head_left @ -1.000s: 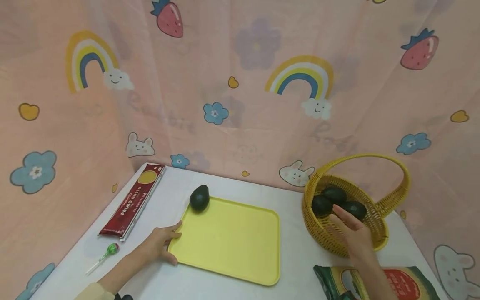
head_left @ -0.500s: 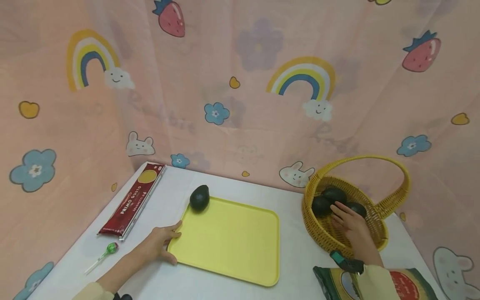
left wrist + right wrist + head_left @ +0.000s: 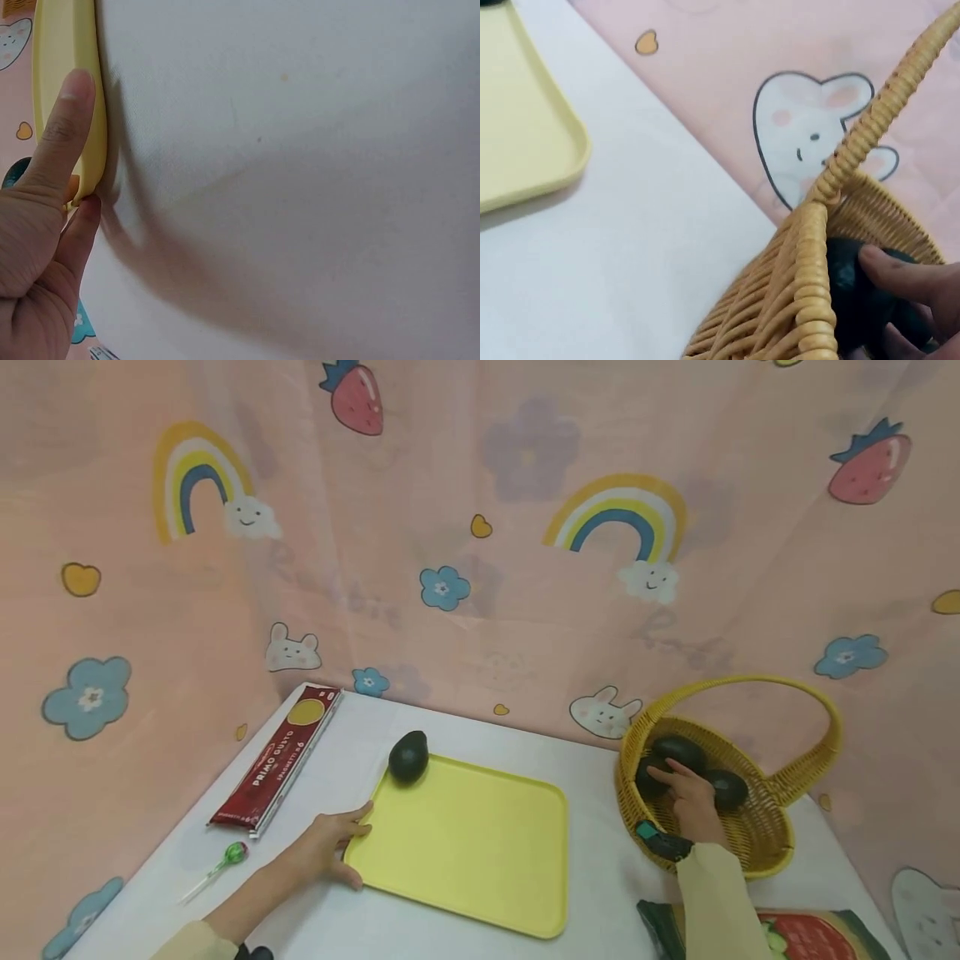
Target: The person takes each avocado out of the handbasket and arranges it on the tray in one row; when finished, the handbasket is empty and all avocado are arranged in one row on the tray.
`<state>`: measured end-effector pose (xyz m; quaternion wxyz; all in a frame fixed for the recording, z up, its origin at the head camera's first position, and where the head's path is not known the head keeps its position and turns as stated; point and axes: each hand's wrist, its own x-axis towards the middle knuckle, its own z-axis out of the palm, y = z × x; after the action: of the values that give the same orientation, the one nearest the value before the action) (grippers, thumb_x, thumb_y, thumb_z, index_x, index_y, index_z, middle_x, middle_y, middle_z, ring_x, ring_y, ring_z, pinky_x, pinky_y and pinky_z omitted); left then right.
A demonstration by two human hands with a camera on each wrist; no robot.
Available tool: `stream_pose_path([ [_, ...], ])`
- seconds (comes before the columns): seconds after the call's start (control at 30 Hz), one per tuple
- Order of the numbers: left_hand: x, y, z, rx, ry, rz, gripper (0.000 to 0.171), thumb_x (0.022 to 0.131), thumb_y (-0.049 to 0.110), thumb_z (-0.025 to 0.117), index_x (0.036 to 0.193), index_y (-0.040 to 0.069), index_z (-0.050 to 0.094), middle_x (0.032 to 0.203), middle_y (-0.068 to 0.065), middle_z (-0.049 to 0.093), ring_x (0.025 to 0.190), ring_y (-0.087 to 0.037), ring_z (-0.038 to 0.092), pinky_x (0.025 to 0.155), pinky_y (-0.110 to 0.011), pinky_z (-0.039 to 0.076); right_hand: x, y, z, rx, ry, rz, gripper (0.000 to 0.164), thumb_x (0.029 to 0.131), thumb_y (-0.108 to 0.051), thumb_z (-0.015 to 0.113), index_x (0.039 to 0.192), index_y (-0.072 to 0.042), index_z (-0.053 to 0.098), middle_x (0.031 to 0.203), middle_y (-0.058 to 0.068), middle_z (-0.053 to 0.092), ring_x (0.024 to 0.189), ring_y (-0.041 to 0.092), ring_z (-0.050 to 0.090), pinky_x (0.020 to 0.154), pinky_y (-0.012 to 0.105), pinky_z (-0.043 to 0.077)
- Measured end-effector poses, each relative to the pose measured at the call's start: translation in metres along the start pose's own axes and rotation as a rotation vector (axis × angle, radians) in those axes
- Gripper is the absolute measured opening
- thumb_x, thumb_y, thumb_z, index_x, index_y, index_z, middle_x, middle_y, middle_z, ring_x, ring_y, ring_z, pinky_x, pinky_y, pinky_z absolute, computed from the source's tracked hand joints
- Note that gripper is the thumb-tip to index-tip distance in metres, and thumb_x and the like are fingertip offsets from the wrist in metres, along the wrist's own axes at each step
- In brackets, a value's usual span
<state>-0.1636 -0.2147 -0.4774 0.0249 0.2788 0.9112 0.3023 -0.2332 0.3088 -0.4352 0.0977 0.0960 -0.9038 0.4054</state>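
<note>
A yellow wicker basket [image 3: 780,852] on the right holds several dark avocados. My right hand [image 3: 692,802] reaches inside, its thumb and fingers around the left avocado [image 3: 847,289]; part of that fruit is hidden by the fingers. Two other avocados lie beside it, one at the back [image 3: 678,749] and one to the right [image 3: 727,789]. My left hand [image 3: 322,847] holds the near left corner of a yellow tray [image 3: 472,843], thumb [image 3: 71,112] over the rim and fingers along the left side. Another avocado [image 3: 408,757] sits at the tray's far left corner.
A red spaghetti packet [image 3: 277,760] lies at the table's left side, with a green lollipop [image 3: 235,852] in front of it. Partly under my right sleeve is a green and red bag [image 3: 810,935]. A pink patterned cloth [image 3: 495,635] stands behind the white table.
My right hand has moved deeper into the basket, across to the left avocado, and its fingers have closed around it. My left hand stays at the tray corner. The head view has shifted slightly.
</note>
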Motion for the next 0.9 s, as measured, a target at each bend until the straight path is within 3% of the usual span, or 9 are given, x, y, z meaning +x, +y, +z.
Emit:
stream_pose_path([
  [0.1,0.002,0.0,0.001,-0.001,-0.008,-0.013,0.078,0.053,0.023,0.089,0.112,-0.018,0.06,0.133,-0.036,0.045,0.115,-0.049,0.051,0.083,-0.032,0.055,-0.001,0.003,-0.001,-0.012,0.019,-0.095,0.047,0.075,0.032,0.04,0.118,0.018,0.057,0.135,0.038,0.042,0.079,0.031,0.061,0.055,0.014,0.039],
  [0.13,0.002,0.001,0.001,0.006,-0.009,-0.016,0.078,0.053,0.024,0.089,0.112,-0.018,0.06,0.133,-0.035,0.046,0.115,-0.049,0.051,0.084,-0.033,0.055,-0.001,0.005,-0.002,0.0,0.017,-0.125,0.046,0.076,0.032,0.042,0.118,0.019,0.056,0.139,0.027,0.045,0.073,0.02,0.06,0.053,0.018,0.04],
  [0.33,0.001,0.004,-0.002,0.026,-0.015,-0.034,0.078,0.054,0.026,0.089,0.113,-0.017,0.061,0.134,-0.034,0.046,0.117,-0.048,0.05,0.089,-0.042,0.051,0.001,0.027,-0.003,0.001,0.077,-0.509,0.063,0.066,0.038,0.054,0.117,0.003,0.066,0.135,-0.03,0.038,0.095,-0.015,0.053,0.057,0.011,0.045],
  [0.4,0.001,0.004,-0.002,0.027,-0.015,-0.032,0.078,0.053,0.026,0.088,0.112,-0.017,0.061,0.134,-0.034,0.047,0.117,-0.048,0.051,0.089,-0.042,0.051,0.003,0.034,-0.003,0.019,0.082,-0.596,0.066,0.067,0.034,0.06,0.119,-0.006,0.067,0.138,-0.027,0.041,0.09,-0.012,0.056,0.054,0.01,0.042],
  [0.5,0.001,0.004,-0.002,0.027,-0.01,-0.012,0.078,0.053,0.026,0.088,0.111,-0.018,0.061,0.133,-0.035,0.047,0.115,-0.048,0.051,0.088,-0.041,0.052,0.004,0.039,-0.006,0.042,0.073,-0.666,0.044,0.083,0.007,0.062,0.122,-0.013,0.066,0.14,-0.023,0.043,0.077,-0.007,0.059,0.047,0.013,0.036],
  [0.63,0.001,0.004,-0.002,0.018,-0.015,-0.015,0.078,0.052,0.025,0.088,0.111,-0.018,0.06,0.133,-0.035,0.046,0.116,-0.049,0.051,0.087,-0.039,0.053,0.003,0.04,-0.01,0.031,0.051,-0.726,0.035,0.088,-0.016,0.055,0.12,-0.004,0.067,0.138,-0.015,0.047,0.085,-0.005,0.062,0.05,0.012,0.039],
  [0.7,0.001,0.004,-0.001,0.015,-0.018,-0.018,0.078,0.052,0.024,0.088,0.112,-0.018,0.06,0.133,-0.035,0.046,0.116,-0.049,0.051,0.086,-0.037,0.054,0.001,0.038,-0.014,0.176,-0.064,-0.534,0.028,0.093,-0.01,0.054,0.117,-0.002,0.068,0.134,-0.018,0.051,0.09,-0.002,0.064,0.054,0.011,0.045],
  [0.83,0.001,0.004,-0.001,0.016,-0.011,-0.014,0.078,0.053,0.025,0.088,0.111,-0.018,0.06,0.133,-0.036,0.046,0.116,-0.049,0.051,0.086,-0.038,0.053,-0.001,0.029,-0.023,0.492,-0.174,0.195,0.03,0.096,-0.014,0.059,0.126,-0.013,0.064,0.112,-0.022,0.064,0.09,0.003,0.067,0.054,0.014,0.045],
  [0.9,0.001,0.004,-0.001,0.02,-0.007,-0.012,0.078,0.053,0.025,0.088,0.111,-0.018,0.061,0.132,-0.035,0.046,0.116,-0.049,0.051,0.087,-0.04,0.053,0.001,0.026,-0.026,0.503,-0.164,0.457,0.047,0.094,-0.029,0.063,0.138,-0.017,0.052,0.098,-0.021,0.068,0.086,0.006,0.068,0.049,0.018,0.038],
])
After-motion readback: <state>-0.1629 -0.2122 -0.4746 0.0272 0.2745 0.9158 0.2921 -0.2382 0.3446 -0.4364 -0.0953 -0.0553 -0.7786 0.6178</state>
